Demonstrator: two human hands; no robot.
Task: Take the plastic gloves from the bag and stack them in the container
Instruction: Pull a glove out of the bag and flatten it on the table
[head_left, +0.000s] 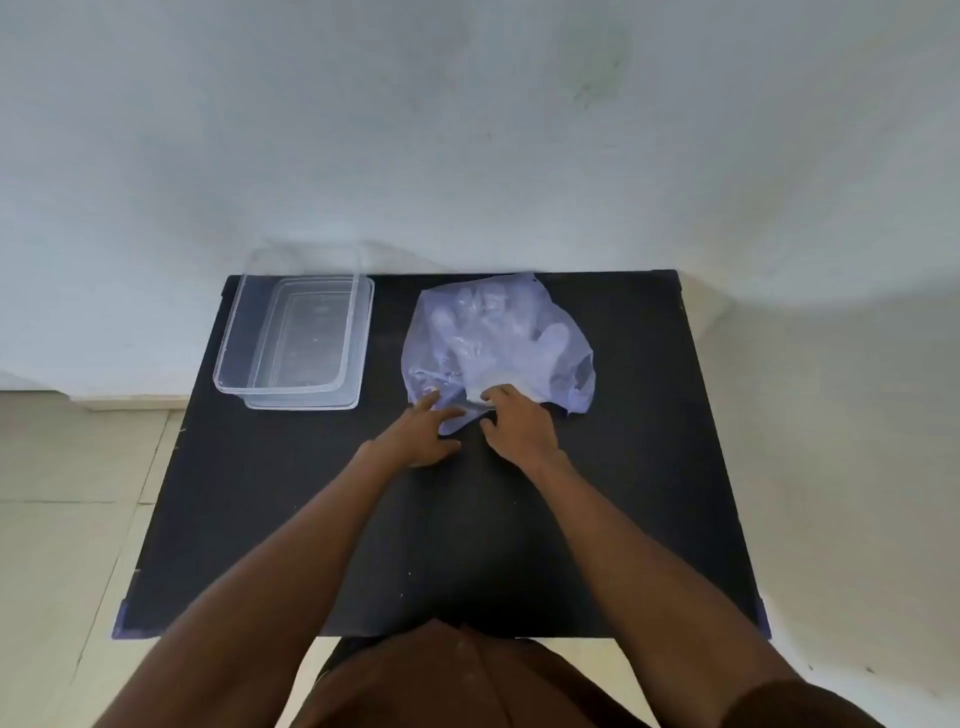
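Note:
A translucent bluish plastic bag lies on the black table, right of centre at the far side. Clear plastic gloves show through it as a pale hand-shaped bundle. My left hand rests at the bag's near edge, fingers spread and touching the plastic. Beside it my right hand pinches the bag's near edge with curled fingers. A clear rectangular container stands empty at the far left of the table, apart from both hands.
The container sits on its clear lid, close to the table's far-left corner. A pale wall rises directly behind the table. Tiled floor lies to the left.

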